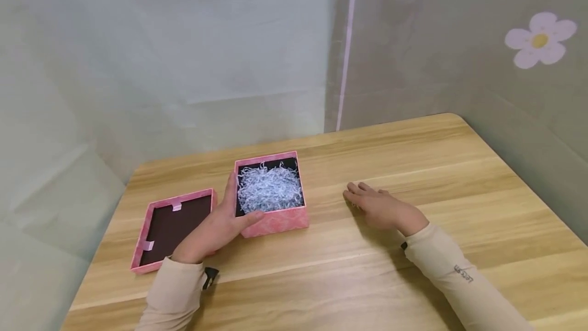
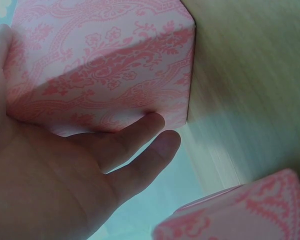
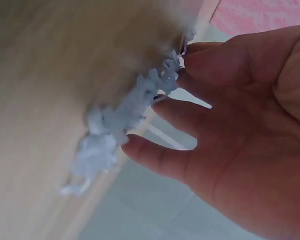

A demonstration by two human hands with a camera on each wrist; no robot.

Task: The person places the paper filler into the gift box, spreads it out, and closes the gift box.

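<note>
A pink patterned box (image 1: pixel 275 222) stands on the table, lidless, with pale blue shredded paper (image 1: pixel 270 188) filling much of its dark inside. My left hand (image 1: pixel 222 226) holds the box at its near left corner, the thumb on the front wall and the fingers along the left side. Palm down over the table, my right hand (image 1: pixel 383 209) lies to the right of the box. In the right wrist view, loose paper shreds (image 3: pixel 97 150) lie on the tabletop against the fingertips of my right hand (image 3: pixel 230 130), whose fingers are spread and fairly straight.
The box lid (image 1: pixel 176 229) lies inside up on the left, dark within, with two pale ribbon tabs. All of this rests on a wooden table (image 1: pixel 321 280) with rounded corners. Pale cloth hangings (image 1: pixel 229 55) surround it, one with a flower print (image 1: pixel 540 41).
</note>
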